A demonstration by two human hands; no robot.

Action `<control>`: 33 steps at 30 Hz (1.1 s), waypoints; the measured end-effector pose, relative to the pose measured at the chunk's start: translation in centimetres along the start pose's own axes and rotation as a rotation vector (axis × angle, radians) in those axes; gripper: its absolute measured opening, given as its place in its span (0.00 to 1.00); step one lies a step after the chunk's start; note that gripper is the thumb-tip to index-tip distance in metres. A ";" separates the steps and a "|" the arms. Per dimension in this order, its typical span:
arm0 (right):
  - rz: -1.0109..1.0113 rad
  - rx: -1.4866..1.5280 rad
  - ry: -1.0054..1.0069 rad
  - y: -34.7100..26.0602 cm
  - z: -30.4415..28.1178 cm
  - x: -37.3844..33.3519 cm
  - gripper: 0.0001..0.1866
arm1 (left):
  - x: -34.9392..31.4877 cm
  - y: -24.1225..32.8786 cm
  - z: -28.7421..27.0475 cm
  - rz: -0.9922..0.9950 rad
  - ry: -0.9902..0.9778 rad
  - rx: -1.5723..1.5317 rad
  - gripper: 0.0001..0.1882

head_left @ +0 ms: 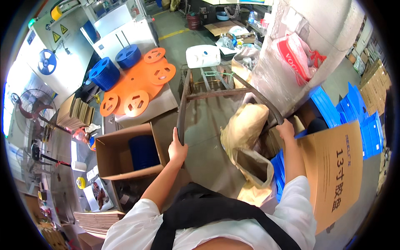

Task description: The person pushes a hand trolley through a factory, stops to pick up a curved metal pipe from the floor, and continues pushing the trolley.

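Cart (218,94): on the grey floor, straight ahead of the body. From my remote seat I read its long axis as running away from the wearer, far end toward the top of the view, handle ends pointing back. The handles spread toward the body; a crossbar joins them left to right.

Left hand (178,151): fingers wrapped around the left handle (182,110), thumb side up. Right hand (286,129): fingers closed on the end of the right handle (266,103). Both arms reach forward.

Beyond the crossbar I note a white jug (203,56), near the cart's far end; I cannot tell whether it rests on the cart.

Containers. Left of the left hand, an open cardboard box (110,155), with blue reels (143,152) standing against its right inner side. Between the handles and the right forearm, a bulging brown sack (246,123); just below it, an open sack (266,163), mouth upward, contents too dark for me to read. Right of the right forearm, a large carton (333,179), printed side showing, with blue plastic sheets (326,107) behind it.

Farther left, an orange round table (132,86) bears two stacks of blue spools (104,74) and several loose orange discs (136,103). Upper right, a red and white bag (295,60) hangs against a plastic-wrapped pillar (273,81).
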State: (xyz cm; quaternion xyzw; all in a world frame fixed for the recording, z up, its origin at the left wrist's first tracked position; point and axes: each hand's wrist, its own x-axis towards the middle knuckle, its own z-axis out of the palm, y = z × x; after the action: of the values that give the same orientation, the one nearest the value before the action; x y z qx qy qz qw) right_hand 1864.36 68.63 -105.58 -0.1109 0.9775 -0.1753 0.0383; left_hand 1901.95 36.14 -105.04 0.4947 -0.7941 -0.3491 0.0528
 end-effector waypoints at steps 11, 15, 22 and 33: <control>-0.101 -0.213 0.115 -9.2 -0.9 15.0 0.22 | 12.8 7.8 -0.1 -0.102 -0.113 -0.291 0.48; -0.226 -0.280 0.346 -7.7 3.3 19.9 0.22 | 17.4 8.2 1.5 -0.073 -0.116 -0.253 0.48; -0.270 -0.253 0.197 -16.6 2.9 27.8 0.20 | 27.5 11.0 0.8 -0.040 -0.045 -0.377 0.47; -0.170 -0.223 0.111 -27.8 6.8 40.2 0.20 | 43.4 16.2 -4.2 -0.163 -0.161 -0.483 0.47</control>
State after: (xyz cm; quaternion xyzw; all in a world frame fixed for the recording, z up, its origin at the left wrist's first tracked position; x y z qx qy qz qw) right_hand 1831.74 31.70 -103.61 -0.1867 0.9786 -0.0742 -0.0433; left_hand 1869.73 2.66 -103.39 0.5007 -0.6471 -0.5698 0.0774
